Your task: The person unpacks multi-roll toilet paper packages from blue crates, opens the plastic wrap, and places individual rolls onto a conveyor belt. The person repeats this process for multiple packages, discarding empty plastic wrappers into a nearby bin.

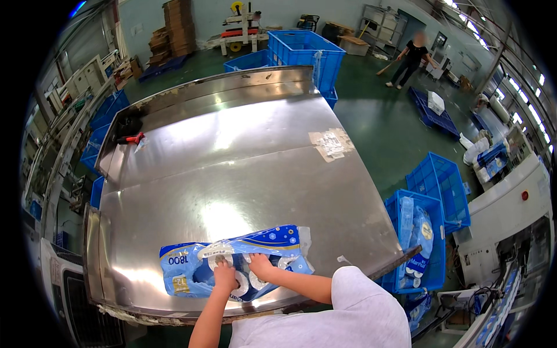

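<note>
A blue plastic pack of toilet paper rolls (185, 269) lies on the near part of the metal table (174, 197), torn open on the side facing me. White rolls show through the opening. My left hand (224, 275) reaches into it, its fingers closed on a toilet paper roll (216, 253) near the middle of the pack. Just to the right, my right hand (261, 265) has its fingers curled against another roll (255, 281) at the torn edge. Both sets of fingertips are partly hidden among rolls and film.
A red-handled tool (131, 139) lies at the table's far left. Torn tape and paper (332, 145) stick to its right side. Blue crates (415, 232) with packs stand to the right; a large blue crate (304, 55) is behind. A person (413, 61) with a broom stands far off.
</note>
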Available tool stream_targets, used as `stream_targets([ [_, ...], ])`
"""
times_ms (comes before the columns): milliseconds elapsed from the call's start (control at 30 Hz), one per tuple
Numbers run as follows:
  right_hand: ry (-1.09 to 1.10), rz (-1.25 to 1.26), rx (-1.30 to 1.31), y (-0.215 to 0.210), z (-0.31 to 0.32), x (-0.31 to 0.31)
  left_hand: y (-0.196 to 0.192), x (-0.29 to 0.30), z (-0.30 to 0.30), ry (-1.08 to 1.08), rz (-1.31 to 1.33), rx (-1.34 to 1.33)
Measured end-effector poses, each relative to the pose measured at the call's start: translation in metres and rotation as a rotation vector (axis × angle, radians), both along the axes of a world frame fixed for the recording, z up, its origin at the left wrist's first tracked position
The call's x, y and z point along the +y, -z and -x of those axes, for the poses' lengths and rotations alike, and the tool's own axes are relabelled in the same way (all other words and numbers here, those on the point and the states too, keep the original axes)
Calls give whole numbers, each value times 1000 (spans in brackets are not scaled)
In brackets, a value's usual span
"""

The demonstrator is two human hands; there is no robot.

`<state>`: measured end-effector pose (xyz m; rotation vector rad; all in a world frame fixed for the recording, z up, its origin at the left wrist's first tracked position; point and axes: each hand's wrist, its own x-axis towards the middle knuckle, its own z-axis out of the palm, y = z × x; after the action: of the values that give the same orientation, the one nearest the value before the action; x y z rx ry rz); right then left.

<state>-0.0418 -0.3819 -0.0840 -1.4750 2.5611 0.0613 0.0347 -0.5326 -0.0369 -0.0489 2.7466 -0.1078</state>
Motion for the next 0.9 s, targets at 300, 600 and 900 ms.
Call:
stream_targets([
  [300,28,18,-15,-8,0,-2,-3,2,-1,-5,5,0],
  [600,31,14,-97,-13,2,-2,2,2,-3,-11,14,-3],
  [900,29,-28,-119,-12,5,-3,-5,5,0,-12,30,-40],
])
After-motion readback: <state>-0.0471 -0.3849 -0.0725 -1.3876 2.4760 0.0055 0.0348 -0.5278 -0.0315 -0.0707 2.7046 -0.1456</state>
